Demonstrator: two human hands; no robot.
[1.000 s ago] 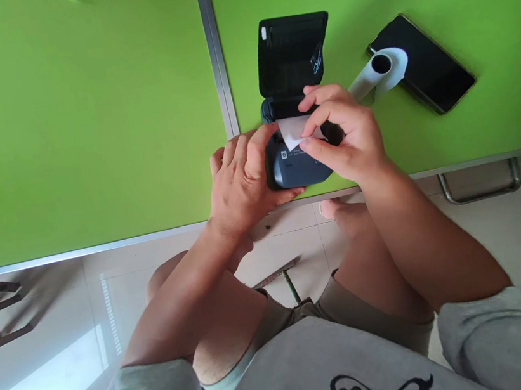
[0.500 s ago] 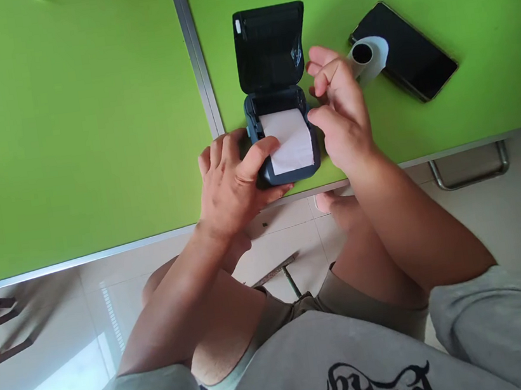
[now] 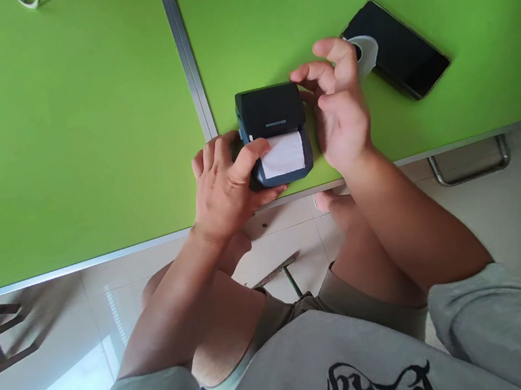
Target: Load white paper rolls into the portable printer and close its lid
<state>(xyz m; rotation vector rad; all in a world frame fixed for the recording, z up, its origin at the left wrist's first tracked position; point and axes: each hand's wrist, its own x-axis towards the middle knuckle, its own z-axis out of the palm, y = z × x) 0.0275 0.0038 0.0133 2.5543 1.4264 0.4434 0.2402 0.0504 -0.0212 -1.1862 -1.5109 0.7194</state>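
One thumb pinning paper, our left hand grips the mid-frame printer, likely steadying it; our right hand spreads loosely.

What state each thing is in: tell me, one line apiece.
Label printer: lid down, latching unclear
Paper strip: protruding past the lid
Smartphone: face-up, screen dark
Paper roll: partly unwound, partly hidden
Left hand: resting on strip and printer
Right hand: open, beside the printer

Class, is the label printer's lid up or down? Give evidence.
Down: the black lid lies over the label printer, outer lettering showing, white paper extending past its front edge. Latched or not, I cannot tell.
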